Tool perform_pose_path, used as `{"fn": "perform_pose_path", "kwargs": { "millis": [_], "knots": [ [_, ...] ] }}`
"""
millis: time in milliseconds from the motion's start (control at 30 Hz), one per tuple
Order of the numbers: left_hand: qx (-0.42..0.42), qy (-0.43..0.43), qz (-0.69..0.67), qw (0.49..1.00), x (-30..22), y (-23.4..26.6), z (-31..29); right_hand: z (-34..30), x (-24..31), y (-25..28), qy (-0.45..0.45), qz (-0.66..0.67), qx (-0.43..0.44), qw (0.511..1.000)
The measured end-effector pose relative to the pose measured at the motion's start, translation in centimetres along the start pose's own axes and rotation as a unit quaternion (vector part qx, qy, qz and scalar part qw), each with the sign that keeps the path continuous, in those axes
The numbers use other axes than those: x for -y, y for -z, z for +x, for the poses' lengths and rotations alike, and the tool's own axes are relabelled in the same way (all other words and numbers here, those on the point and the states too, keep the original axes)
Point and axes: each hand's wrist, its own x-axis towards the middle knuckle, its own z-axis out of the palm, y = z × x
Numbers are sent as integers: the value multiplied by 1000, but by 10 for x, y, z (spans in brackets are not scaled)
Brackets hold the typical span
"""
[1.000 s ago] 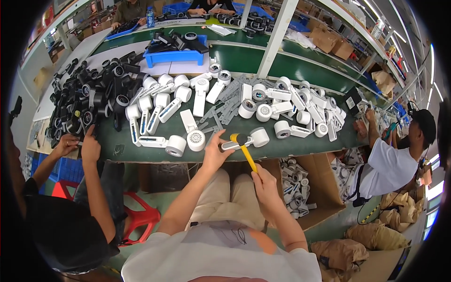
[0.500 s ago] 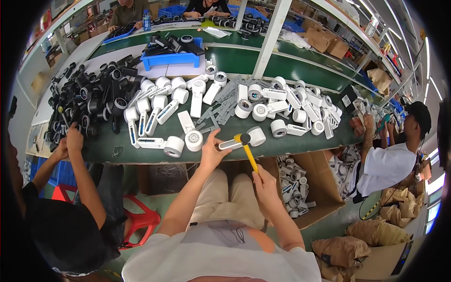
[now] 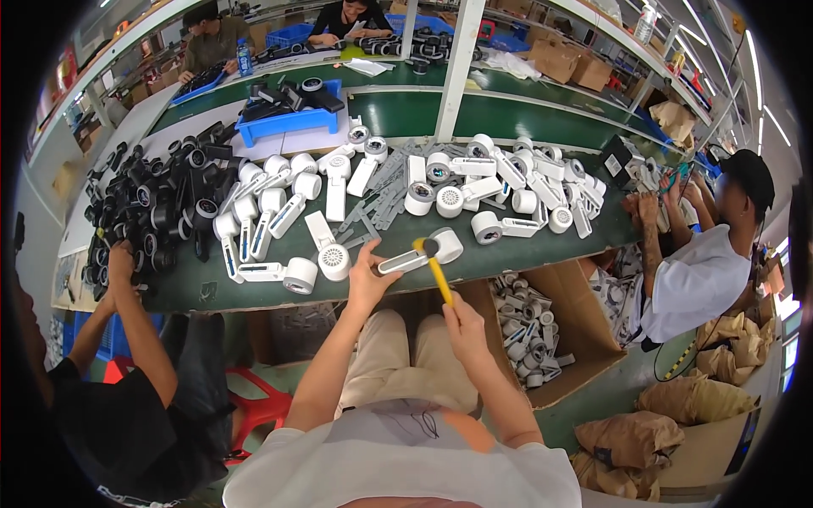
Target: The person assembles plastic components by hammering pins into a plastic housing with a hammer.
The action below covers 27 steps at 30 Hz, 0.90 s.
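Observation:
My left hand (image 3: pixel 370 281) is closed round the handle end of a white handheld fan (image 3: pixel 403 263), which lies at the table's front edge with its round head to the right. In my right hand (image 3: pixel 466 328) is a hammer (image 3: pixel 439 275) with a yellow handle and a dark head. The hammer head is over the fan where handle and round head meet; whether they touch I cannot tell. Just left of my left hand lies another white fan (image 3: pixel 334 262) with a round grille. Grey flat strips (image 3: pixel 392 200) are heaped beyond my hands.
White fans (image 3: pixel 517 173) crowd the green table (image 3: pixel 373 240); black ones (image 3: pixel 169 182) pile up at left. A blue tray (image 3: pixel 292 125) stands behind them. Below the table's edge is a cardboard box (image 3: pixel 580 326) of white parts. Co-workers sit at left (image 3: pixel 127 406), right (image 3: pixel 699 271) and across.
The whole view has shifted a little, with the table's things now further left. My hands keep their holds on fan and hammer, and the hammer head stays over the fan.

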Motion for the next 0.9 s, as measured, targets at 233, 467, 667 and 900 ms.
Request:
{"fn": "perform_pose_path", "kwargs": {
  "millis": [233, 467, 667, 900],
  "knots": [
    [31, -60, 63, 996, -10, 5, -1, 13, -10, 25, -36, -21, 37, 998],
    [134, -87, 61, 985, -38, -24, -33, -20, -16, 61, -105, 41, -4, 994],
    [232, -208, 3, 950, -30, -152, -47, -55, -16, 87, -201, 195, -107, 954],
    [154, -246, 304, 907, -82, -257, 35, -78, -15, 107, -182, 160, -136, 961]
  ]
}}
